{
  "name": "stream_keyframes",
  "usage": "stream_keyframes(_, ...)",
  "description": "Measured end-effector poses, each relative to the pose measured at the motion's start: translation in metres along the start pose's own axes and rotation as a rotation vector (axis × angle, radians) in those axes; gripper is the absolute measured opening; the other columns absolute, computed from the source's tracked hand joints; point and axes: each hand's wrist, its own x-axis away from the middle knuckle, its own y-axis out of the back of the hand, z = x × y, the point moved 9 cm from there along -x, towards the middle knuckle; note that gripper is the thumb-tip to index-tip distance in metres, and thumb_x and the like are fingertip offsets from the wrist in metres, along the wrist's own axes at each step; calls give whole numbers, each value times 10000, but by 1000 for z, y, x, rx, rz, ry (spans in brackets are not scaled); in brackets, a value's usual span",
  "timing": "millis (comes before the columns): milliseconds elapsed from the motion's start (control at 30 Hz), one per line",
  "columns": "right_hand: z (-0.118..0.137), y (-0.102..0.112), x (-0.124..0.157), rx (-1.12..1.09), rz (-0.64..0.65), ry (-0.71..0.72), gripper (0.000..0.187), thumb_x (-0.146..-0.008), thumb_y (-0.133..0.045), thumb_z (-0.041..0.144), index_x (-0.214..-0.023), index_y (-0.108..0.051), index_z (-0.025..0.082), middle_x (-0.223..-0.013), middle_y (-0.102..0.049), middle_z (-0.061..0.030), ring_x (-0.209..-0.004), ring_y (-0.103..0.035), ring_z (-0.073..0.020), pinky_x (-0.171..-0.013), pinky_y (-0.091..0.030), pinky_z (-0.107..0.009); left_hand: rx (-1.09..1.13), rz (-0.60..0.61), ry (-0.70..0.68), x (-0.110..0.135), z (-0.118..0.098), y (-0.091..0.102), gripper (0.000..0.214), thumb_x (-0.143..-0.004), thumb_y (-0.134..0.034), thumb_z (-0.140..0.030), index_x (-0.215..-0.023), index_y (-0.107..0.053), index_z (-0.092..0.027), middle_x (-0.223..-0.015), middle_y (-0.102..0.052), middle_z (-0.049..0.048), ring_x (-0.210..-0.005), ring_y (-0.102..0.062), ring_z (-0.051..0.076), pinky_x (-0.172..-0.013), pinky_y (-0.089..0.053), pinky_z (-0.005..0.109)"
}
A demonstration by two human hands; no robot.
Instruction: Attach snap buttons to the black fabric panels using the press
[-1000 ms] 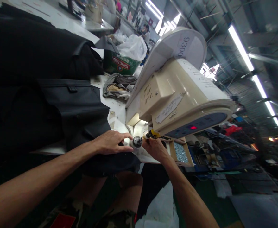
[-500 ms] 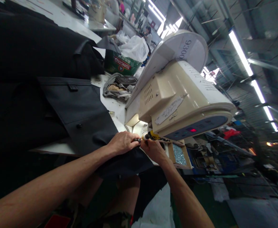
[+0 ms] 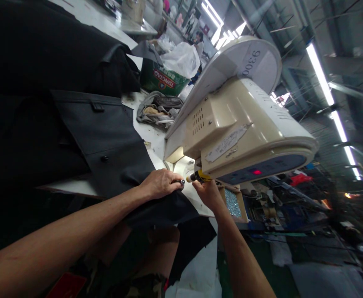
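Note:
My left hand (image 3: pixel 160 183) lies curled on the edge of a black garment (image 3: pixel 107 140), pinching the cloth beside a small metal stud (image 3: pixel 182 181). My right hand (image 3: pixel 208 193) is closed just to the right of it, under the head of a cream snap-fastening machine (image 3: pixel 240 124). Its fingers sit below the machine's yellow-collared punch tip (image 3: pixel 197 176); what they hold is hidden. The garment spreads across the white table (image 3: pixel 150 140) and hangs over its front edge onto my lap.
A small cardboard box of silvery studs (image 3: pixel 232 202) stands right of my right hand. A pile of grey cloth (image 3: pixel 158 111), a green carton (image 3: pixel 163 79) and white plastic bags (image 3: pixel 181 58) lie behind the machine. A person sits far back. Cluttered shelves fill the right.
My left hand has slid right and drawn the black cloth over the machine's lower die, which is now covered. My right hand stays under the punch.

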Motion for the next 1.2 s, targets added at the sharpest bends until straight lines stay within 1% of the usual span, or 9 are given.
stream_keyframes(133,0,-7,8,-81,73,-71,366,-975,-529,416,-734,-662,175,-648,-648,-21,-635,-596,-189,-616,-423,-274,-13,-21,10,-1,2,2,268,-922,-612,-474,-1061,-801,-342,-796,-734,11,-748,-667,199,-621,-346,275)
stream_keyframes(200,5,-12,11,-124,83,-70,395,-985,-523,447,-733,-658,175,-648,-650,-16,-619,-589,-178,-614,-418,-271,-25,-27,11,-2,2,2,269,-920,-612,-472,-1044,-803,-328,-805,-736,15,-749,-666,199,-628,-352,275)
stream_keyframes(333,12,-18,10,-63,65,-69,415,-970,-541,455,-639,-577,206,-543,-575,1,-533,-534,-161,-555,-370,-273,-20,-30,1,-4,2,2,284,-916,-612,-464,-1063,-804,-315,-806,-741,22,-744,-667,198,-624,-356,275)
stream_keyframes(433,15,-19,8,33,40,-67,408,-969,-529,390,-595,-527,226,-485,-526,8,-470,-470,-145,-527,-327,-284,-29,-43,-6,-4,3,2,285,-898,-626,-439,-1066,-809,-299,-790,-740,34,-738,-667,199,-625,-361,278)
stream_keyframes(567,18,-22,7,79,22,-28,361,-963,-501,329,-616,-524,231,-512,-542,2,-479,-458,-141,-529,-303,-291,-41,-63,-6,-4,4,2,271,-886,-626,-414,-1053,-808,-301,-806,-748,37,-760,-678,206,-634,-368,281)
stream_keyframes(800,14,-24,8,75,24,-40,355,-960,-482,348,-625,-480,230,-540,-530,7,-510,-453,-136,-549,-300,-291,-69,-81,-30,-3,3,0,262,-906,-607,-429,-1040,-805,-322,-791,-744,19,-747,-675,196,-623,-358,270)
stream_keyframes(1067,6,-17,7,-16,15,-58,337,-967,-519,394,-688,-572,212,-607,-618,-21,-598,-564,-182,-608,-404,-293,-75,-67,-28,0,2,2,273,-931,-598,-465,-1058,-804,-338,-822,-759,20,-775,-691,212,-615,-353,270)
stream_keyframes(1133,8,-20,15,-76,23,-73,316,-985,-540,410,-773,-643,200,-695,-689,-42,-668,-628,-200,-664,-454,-299,-89,-61,-37,-1,3,1,275,-938,-590,-456,-1093,-796,-359,-858,-771,22,-810,-706,226,-624,-357,271)
stream_keyframes(1200,8,-20,23,-135,-20,-98,252,-973,-600,416,-905,-701,196,-832,-748,-67,-768,-679,-218,-738,-496,-313,-95,-56,-53,-1,3,0,282,-943,-586,-453,-1125,-788,-374,-898,-781,25,-851,-717,240,-638,-367,274)
